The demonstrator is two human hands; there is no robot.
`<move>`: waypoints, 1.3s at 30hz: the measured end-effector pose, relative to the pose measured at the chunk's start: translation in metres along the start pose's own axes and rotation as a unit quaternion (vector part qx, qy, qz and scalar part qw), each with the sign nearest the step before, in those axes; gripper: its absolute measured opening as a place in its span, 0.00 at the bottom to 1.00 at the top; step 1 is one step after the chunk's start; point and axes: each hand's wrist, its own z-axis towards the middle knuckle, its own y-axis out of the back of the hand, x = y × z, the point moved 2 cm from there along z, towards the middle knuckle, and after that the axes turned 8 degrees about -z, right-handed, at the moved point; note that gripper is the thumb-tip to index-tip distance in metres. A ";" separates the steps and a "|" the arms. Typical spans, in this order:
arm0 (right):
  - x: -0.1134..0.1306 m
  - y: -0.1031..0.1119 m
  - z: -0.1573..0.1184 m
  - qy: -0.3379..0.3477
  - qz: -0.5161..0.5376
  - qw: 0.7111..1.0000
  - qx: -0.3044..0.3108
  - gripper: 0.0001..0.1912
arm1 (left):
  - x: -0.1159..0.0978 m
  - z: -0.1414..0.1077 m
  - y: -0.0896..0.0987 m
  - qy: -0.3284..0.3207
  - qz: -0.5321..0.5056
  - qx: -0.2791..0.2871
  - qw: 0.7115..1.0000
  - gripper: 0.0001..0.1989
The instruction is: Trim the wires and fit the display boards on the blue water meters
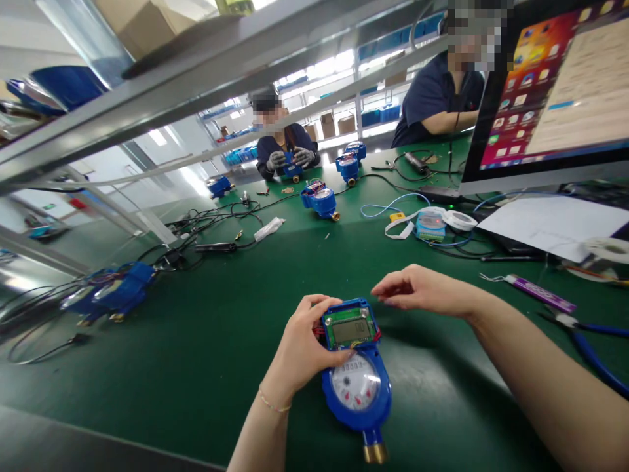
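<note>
A blue water meter (357,400) lies on the green table in front of me, its brass-threaded end pointing towards me. Its upper housing is uncovered and shows a green circuit board with a grey display (351,332). Below that is a round dial with a clear cover. My left hand (310,334) grips the meter from its left side, thumb across the front between display and dial. Just right of the housing, my right hand (413,288) hovers with loosely bent fingers, apart from the meter; nothing shows in it.
More blue meters (320,198) stand further back, with a pair at left (115,288). Cables (216,219) cross the left side. A monitor (550,98), paper (560,223), a small module (430,224) and blue-handled pliers (584,334) are at right. Two people sit beyond.
</note>
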 end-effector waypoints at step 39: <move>-0.008 -0.026 0.032 0.068 0.187 0.980 -0.001 0.31 | 0.005 0.006 0.013 0.115 0.003 0.043 0.992 0.29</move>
